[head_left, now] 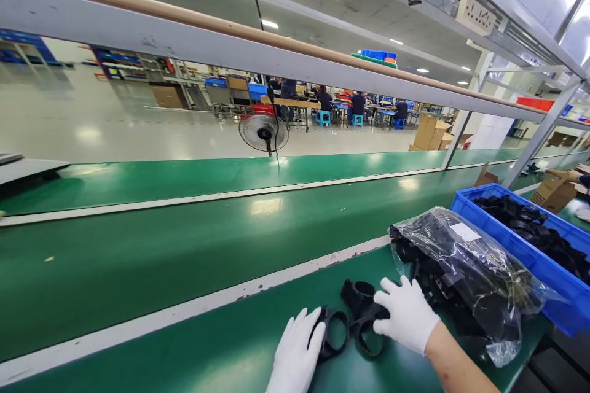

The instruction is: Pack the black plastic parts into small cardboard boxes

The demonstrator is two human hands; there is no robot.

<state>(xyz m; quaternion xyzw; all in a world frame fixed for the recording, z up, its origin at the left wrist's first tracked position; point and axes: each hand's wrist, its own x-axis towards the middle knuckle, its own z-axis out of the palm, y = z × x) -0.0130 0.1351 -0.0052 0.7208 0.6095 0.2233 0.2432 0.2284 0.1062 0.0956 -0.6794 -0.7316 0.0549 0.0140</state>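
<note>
I am resting the left hand [295,353] flat, fingers loose, against one black plastic ring part [334,334] on the green bench [221,344], while the right hand [405,316] is lying open over the ring parts beside it, gripping nothing. These parts are looking light, stiff and smooth; pinching the ring wall seems best. The clear bag of parts [465,270] is crowding the right side, with the blue bin [548,270] behind it.

I'm in a factory: long green conveyor belts [184,245] before me, a blue bin [548,264] of black plastic parts [539,227], cartons [428,132], and workers [357,103] seated at distant benches.
</note>
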